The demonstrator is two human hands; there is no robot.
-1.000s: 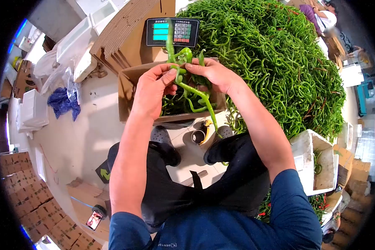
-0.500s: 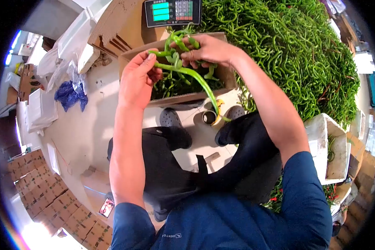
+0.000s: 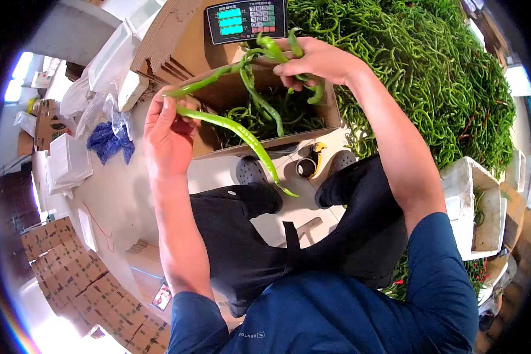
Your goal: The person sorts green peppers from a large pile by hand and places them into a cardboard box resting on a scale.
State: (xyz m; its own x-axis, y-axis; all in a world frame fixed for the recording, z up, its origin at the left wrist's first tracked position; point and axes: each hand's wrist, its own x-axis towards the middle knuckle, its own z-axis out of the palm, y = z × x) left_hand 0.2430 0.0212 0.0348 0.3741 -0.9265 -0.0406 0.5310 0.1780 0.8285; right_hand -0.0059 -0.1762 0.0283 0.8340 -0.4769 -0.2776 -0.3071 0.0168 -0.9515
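My left hand (image 3: 170, 133) pinches a long curved green pepper (image 3: 242, 133) by its upper end, left of the open cardboard box. The pepper's tip hangs down past the box's front edge. A second green pepper (image 3: 203, 84) also reaches from those fingertips toward the right. My right hand (image 3: 318, 62) is closed around several green peppers (image 3: 272, 48) above the box's right half. One more pepper (image 3: 258, 97) dangles between the hands. Inside the cardboard box (image 3: 330, 115) lie many green peppers.
A scale display (image 3: 246, 22) stands behind the box, beside stacked flat cardboard (image 3: 180, 35). A large pepper heap (image 3: 436, 82) fills the right. White foam box (image 3: 472, 206) sits at right, blue plastic (image 3: 110, 143) at left, a tape dispenser (image 3: 317, 159) between the feet.
My left hand has moved left and lower, drawing the long pepper away from the bunch. My right hand has shifted slightly right with its peppers. The view has also shifted.
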